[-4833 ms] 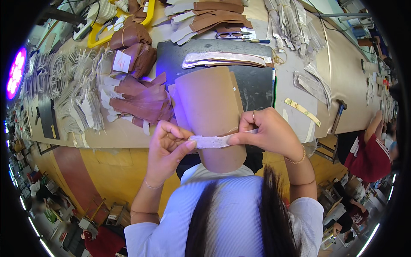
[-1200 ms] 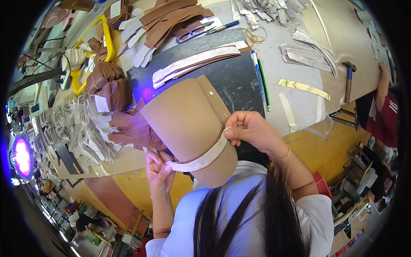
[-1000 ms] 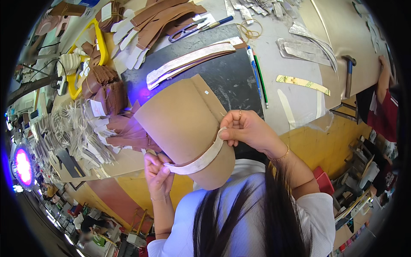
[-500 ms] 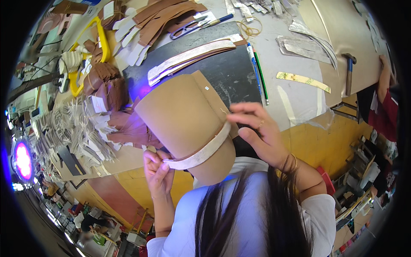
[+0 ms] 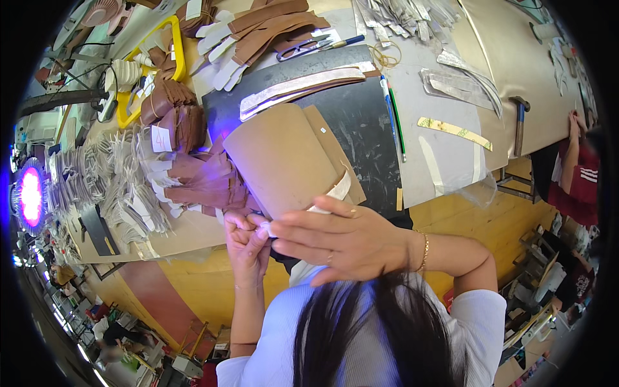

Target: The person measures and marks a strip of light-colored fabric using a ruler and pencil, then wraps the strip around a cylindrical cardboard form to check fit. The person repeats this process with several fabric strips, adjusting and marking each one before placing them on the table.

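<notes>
A tan, rounded form (image 5: 280,161) with a flat back panel rests at the near edge of the dark work board (image 5: 371,129). A narrow strip with a whitish face (image 5: 340,187) curves around its near part. At its left end, my left hand (image 5: 247,248) pinches the strip between thumb and fingers. My right hand (image 5: 348,242) lies across the front of the form with its fingers stretched out, the fingertips beside my left thumb. It covers most of the strip, so I cannot tell how firmly its palm presses.
More brown strips (image 5: 303,87) lie on the board, with pens (image 5: 393,119) alongside. Brown leather bundles (image 5: 174,116), a yellow frame (image 5: 177,48) and pale strips (image 5: 122,180) fill the left. A hammer (image 5: 520,126) lies right, near a person in a red sleeve (image 5: 583,187).
My right hand has swept left and down from the form's right side, across the strip to my left hand. The left hand keeps its pinch. The form sits slightly differently in view.
</notes>
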{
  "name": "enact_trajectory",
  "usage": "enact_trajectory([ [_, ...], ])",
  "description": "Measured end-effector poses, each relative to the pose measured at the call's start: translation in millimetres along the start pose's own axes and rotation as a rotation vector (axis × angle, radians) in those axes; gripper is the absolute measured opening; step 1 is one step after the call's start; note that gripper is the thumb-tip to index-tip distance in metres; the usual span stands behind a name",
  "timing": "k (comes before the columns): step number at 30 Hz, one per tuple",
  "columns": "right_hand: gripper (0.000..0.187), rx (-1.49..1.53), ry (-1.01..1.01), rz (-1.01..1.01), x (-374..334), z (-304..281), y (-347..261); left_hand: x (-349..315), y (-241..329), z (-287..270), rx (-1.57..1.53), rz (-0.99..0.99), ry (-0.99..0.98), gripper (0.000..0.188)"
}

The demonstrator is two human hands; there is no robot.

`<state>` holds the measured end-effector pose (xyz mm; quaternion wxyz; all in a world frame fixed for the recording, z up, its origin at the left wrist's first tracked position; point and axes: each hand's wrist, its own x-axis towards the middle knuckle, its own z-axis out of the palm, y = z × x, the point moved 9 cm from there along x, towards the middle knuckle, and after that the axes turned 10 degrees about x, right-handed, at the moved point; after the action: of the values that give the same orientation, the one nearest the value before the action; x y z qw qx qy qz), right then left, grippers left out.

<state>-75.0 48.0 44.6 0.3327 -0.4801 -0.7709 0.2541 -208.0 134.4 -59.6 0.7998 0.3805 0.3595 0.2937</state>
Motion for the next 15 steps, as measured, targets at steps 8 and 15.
enact_trajectory([
  [8, 0.077, 0.601, 0.216, 0.181, -48.0, 9.9, 49.1, 5.3, -7.3, -5.1, -0.019, -0.068, -0.016, 0.034],
  [15, 0.083, 1.04, 0.468, 0.526, -78.0, 20.9, 95.0, 7.9, -3.9, -2.6, 0.011, -0.07, -0.035, 0.033],
])
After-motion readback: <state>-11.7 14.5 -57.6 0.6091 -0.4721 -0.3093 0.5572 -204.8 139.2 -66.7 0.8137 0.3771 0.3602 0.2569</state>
